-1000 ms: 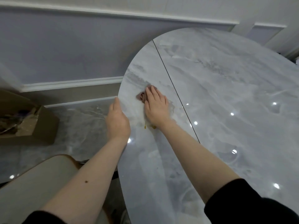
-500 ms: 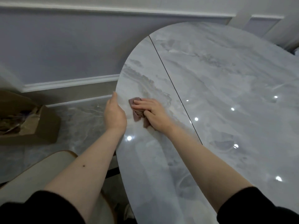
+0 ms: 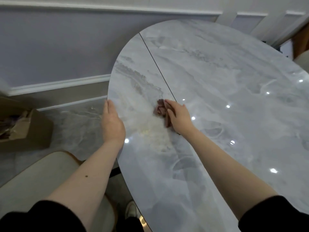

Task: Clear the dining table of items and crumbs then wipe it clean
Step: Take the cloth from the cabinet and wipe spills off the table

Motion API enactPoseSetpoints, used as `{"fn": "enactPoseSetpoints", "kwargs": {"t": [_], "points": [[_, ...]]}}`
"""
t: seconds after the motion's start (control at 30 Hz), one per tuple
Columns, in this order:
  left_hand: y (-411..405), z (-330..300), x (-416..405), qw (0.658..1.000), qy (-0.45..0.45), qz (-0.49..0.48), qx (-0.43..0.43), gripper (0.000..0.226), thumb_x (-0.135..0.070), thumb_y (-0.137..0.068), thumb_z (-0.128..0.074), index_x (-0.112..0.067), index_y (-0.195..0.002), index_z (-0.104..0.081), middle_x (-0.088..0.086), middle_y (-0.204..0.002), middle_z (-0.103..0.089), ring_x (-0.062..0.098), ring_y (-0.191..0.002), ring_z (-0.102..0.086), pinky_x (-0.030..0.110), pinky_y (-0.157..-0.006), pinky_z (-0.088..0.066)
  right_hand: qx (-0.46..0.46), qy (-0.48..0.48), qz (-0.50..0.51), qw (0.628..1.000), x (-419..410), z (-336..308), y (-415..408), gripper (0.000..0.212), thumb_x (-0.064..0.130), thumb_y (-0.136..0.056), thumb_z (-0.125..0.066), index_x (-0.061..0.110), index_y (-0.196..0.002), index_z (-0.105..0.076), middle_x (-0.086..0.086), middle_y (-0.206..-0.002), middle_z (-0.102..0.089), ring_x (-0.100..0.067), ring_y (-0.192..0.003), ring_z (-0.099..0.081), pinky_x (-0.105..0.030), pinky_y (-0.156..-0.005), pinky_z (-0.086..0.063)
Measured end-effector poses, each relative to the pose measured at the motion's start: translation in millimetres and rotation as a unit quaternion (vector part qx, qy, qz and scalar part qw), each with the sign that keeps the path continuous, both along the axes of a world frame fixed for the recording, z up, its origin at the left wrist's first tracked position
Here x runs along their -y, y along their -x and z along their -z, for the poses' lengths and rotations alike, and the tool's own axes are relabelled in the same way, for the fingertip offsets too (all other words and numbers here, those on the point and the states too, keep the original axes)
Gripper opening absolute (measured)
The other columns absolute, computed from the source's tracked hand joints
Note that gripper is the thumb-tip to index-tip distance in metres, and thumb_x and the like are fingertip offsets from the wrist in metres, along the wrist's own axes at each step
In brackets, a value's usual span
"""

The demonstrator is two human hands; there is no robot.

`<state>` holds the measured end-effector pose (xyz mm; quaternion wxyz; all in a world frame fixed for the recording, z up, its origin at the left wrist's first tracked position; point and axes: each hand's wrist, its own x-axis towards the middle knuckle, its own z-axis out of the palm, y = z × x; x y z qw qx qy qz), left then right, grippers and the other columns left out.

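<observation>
The grey marble dining table (image 3: 217, 84) fills the right of the view, with a dark seam line running across it. A crumpled brownish-pink cloth (image 3: 161, 109) lies on the table near the seam. My right hand (image 3: 178, 117) presses on the cloth with fingers stretched out flat over it. My left hand (image 3: 112, 122) rests against the table's left rim with straight fingers, its palm side below the edge. A pale smear with small yellowish crumbs (image 3: 155, 131) lies between the two hands.
A beige chair (image 3: 38, 178) stands below the table's left edge. An open cardboard box (image 3: 25, 128) with rubbish sits on the floor by the wall. Another chair (image 3: 301, 46) shows at the far right. A shoe (image 3: 131, 210) is under the table.
My right hand has slid the cloth to the right, away from my left hand and toward the seam, leaving a pale smear. My left hand stays at the table rim.
</observation>
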<state>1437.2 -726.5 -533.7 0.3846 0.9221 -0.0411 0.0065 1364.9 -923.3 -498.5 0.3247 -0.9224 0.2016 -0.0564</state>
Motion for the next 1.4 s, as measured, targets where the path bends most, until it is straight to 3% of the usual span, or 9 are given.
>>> {"fn": "enactPoseSetpoints", "kwargs": {"t": [0.1, 0.23, 0.37, 0.5, 0.63, 0.77, 0.93, 1.13, 1.4], "points": [[-0.7, 1.7, -0.1, 1.0, -0.002, 0.001, 0.004, 0.06, 0.014, -0.089, -0.025, -0.002, -0.147, -0.021, 0.014, -0.156, -0.016, 0.027, -0.143, -0.022, 0.024, -0.115, -0.015, -0.021, 0.14, -0.012, 0.99, -7.8, 24.9, -10.4, 0.056, 0.013, -0.081, -0.03, 0.012, -0.134, -0.048, -0.008, -0.134, -0.05, -0.031, -0.125, -0.042, -0.044, -0.102, -0.029], [-3.4, 4.5, -0.9, 1.0, -0.005, 0.007, 0.012, 0.06, 0.015, -0.088, -0.025, 0.0, -0.146, -0.022, 0.017, -0.155, -0.018, 0.028, -0.143, -0.021, 0.024, -0.115, -0.012, 0.05, 0.101, -0.07, 0.991, -62.5, 24.9, -8.6, 0.05, 0.02, -0.077, -0.035, 0.018, -0.122, -0.056, 0.0, -0.121, -0.06, -0.02, -0.114, -0.05, -0.037, -0.091, -0.033], [-3.1, 3.7, -1.0, 1.0, 0.001, 0.011, 0.01, 0.057, 0.012, -0.091, -0.024, 0.0, -0.146, -0.023, 0.017, -0.155, -0.017, 0.026, -0.144, -0.019, 0.023, -0.116, -0.01, 0.03, 0.078, -0.174, 0.981, -80.0, 32.7, 34.1, 0.052, 0.02, -0.088, -0.03, 0.021, -0.137, -0.048, -0.003, -0.142, -0.048, -0.018, -0.132, -0.039, -0.03, -0.111, -0.015], [-2.0, 2.2, -0.5, 1.0, 0.007, 0.013, 0.006, 0.056, 0.012, -0.091, -0.022, 0.001, -0.146, -0.023, 0.017, -0.155, -0.017, 0.026, -0.144, -0.018, 0.024, -0.117, -0.011, 0.047, 0.115, -0.075, 0.989, 1.1, 32.6, 27.5, 0.054, 0.02, -0.084, -0.025, 0.01, -0.128, -0.056, -0.007, -0.126, -0.058, -0.029, -0.115, -0.053, -0.04, -0.093, -0.036], [-2.1, 2.7, -0.6, 1.0, 0.007, 0.013, 0.005, 0.056, 0.012, -0.09, -0.022, 0.001, -0.145, -0.024, 0.017, -0.155, -0.018, 0.027, -0.144, -0.019, 0.029, -0.119, -0.015, -0.04, 0.14, 0.074, 0.987, 21.8, 34.3, 0.0, 0.063, 0.019, -0.077, -0.021, 0.013, -0.133, -0.05, -0.006, -0.131, -0.052, -0.029, -0.123, -0.045, -0.045, -0.096, -0.033], [-1.0, 2.0, -1.2, 1.0, 0.005, 0.011, -0.004, 0.054, 0.009, -0.093, -0.022, -0.001, -0.146, -0.023, 0.015, -0.156, -0.016, 0.027, -0.144, -0.018, 0.027, -0.117, -0.013, 0.039, 0.138, -0.052, 0.988, -35.9, 25.8, 11.4, 0.052, 0.013, -0.074, -0.033, 0.015, -0.12, -0.057, -0.002, -0.117, -0.061, -0.025, -0.107, -0.055, -0.04, -0.082, -0.041], [1.1, -0.9, -2.6, 1.0, 0.018, 0.007, -0.001, 0.051, 0.007, -0.094, -0.023, 0.001, -0.145, -0.025, 0.015, -0.156, -0.018, 0.027, -0.143, -0.021, 0.026, -0.115, -0.015, 0.044, 0.095, -0.166, 0.981, -65.1, 32.0, 87.9, 0.047, 0.019, -0.092, -0.032, 0.015, -0.135, -0.049, -0.005, -0.141, -0.049, -0.016, -0.131, -0.035, -0.025, -0.113, -0.011], [-3.7, 3.7, -1.3, 0.999, 0.042, -0.017, 0.011, 0.051, 0.01, -0.093, -0.025, 0.001, -0.143, -0.032, 0.014, -0.154, -0.025, 0.025, -0.141, -0.027, 0.02, -0.113, -0.017, -0.014, 0.119, 0.017, 0.993, -22.7, 37.0, -6.0, 0.051, 0.016, -0.09, -0.031, 0.017, -0.139, -0.044, -0.008, -0.145, -0.044, -0.03, -0.135, -0.037, -0.044, -0.11, -0.024], [-6.0, 7.1, -4.1, 0.997, 0.079, -0.02, 0.007, 0.054, 0.015, -0.09, -0.026, 0.001, -0.142, -0.034, 0.017, -0.152, -0.027, 0.025, -0.14, -0.029, -0.009, -0.097, 0.001, 0.01, 0.054, -0.231, 0.971, -81.3, 26.3, 45.5, 0.045, 0.019, -0.093, -0.032, 0.017, -0.134, -0.052, 0.0, -0.139, -0.051, -0.013, -0.13, -0.043, -0.028, -0.111, -0.021]]}}
